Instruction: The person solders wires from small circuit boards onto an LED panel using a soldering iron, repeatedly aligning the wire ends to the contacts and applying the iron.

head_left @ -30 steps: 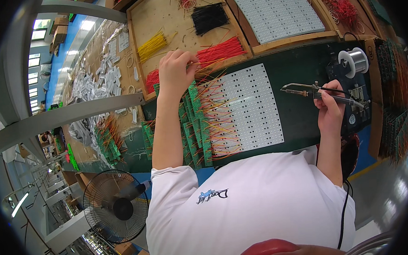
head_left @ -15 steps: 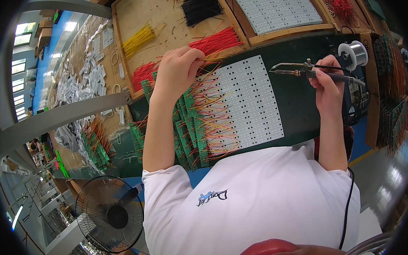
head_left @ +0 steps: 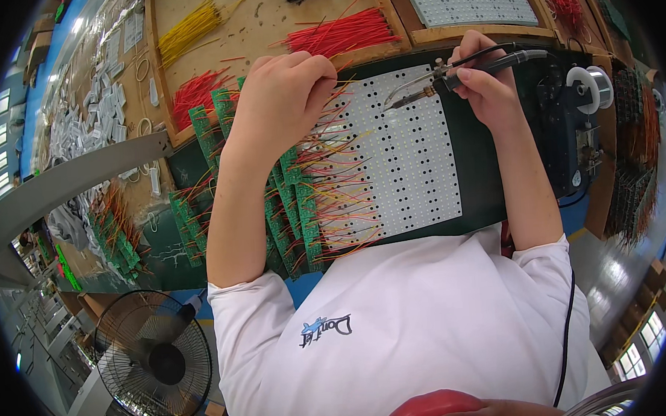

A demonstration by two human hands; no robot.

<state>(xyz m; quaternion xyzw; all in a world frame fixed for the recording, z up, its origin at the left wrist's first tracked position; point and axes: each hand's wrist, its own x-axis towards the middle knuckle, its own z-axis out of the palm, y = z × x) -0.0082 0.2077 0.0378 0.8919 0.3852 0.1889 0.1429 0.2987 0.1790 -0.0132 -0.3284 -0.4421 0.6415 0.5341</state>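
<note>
"What's in the right hand (head_left: 485,91)?"

"A soldering iron (head_left: 500,64), gripped by its dark handle much like a pen. The tip slants down to the left, over the white dotted panel (head_left: 414,166); I can't tell whether it touches. The grip sits well back from the metal, I suppose because that end gets hot."

"And the left hand (head_left: 286,97)?"

"Back upward, fingers curled, thumb drawn in against the forefinger, by the panel's top left corner. Wires show beside the fingertips, but I can't tell from here whether one is pinched."

"Where are the green circuit boards (head_left: 309,217)?"

"In overlapping rows along the panel's left side, some hidden under the left arm. Their red and yellow wires (head_left: 343,185) fan out across the panel. Perhaps that pale surface makes the thin ends easier to see than the dark green counter (head_left: 481,162) would."

"Why sort the bundles?"

"The red bundle (head_left: 343,34) and yellow bundle (head_left: 192,31) lie apart in the wooden tray (head_left: 256,27), probably so either colour can be found without searching. The solder spool (head_left: 601,87) stands on the right, likely to suit the iron's side."
</note>
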